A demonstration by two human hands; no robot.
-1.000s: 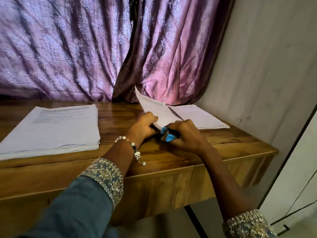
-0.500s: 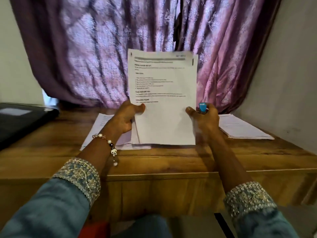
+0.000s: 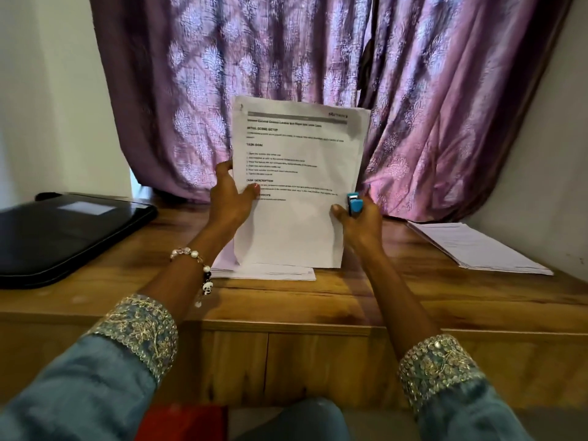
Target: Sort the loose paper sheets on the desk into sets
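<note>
A set of printed white sheets [image 3: 297, 186] stands upright in the middle of the wooden desk [image 3: 286, 300], its bottom edge on a flat paper stack [image 3: 267, 273]. My left hand [image 3: 227, 195] grips the set's left edge, thumb across the printed face. My right hand [image 3: 359, 222] pinches the right edge with its thumb and also holds a small blue stapler [image 3: 353, 203] in its fingers. A second flat pile of sheets [image 3: 477, 246] lies at the desk's right end.
A black laptop case [image 3: 63, 233] lies on the desk's left part. A purple patterned curtain [image 3: 318, 74] hangs right behind the desk. A grey wall [image 3: 556, 154] closes the right side. The desk's front edge runs across just under my wrists.
A second ago both hands pressed the stapler on the sheets' corner by the right pile. The view has swung left, and the set now stands upright on the middle stack, held by both hands.
</note>
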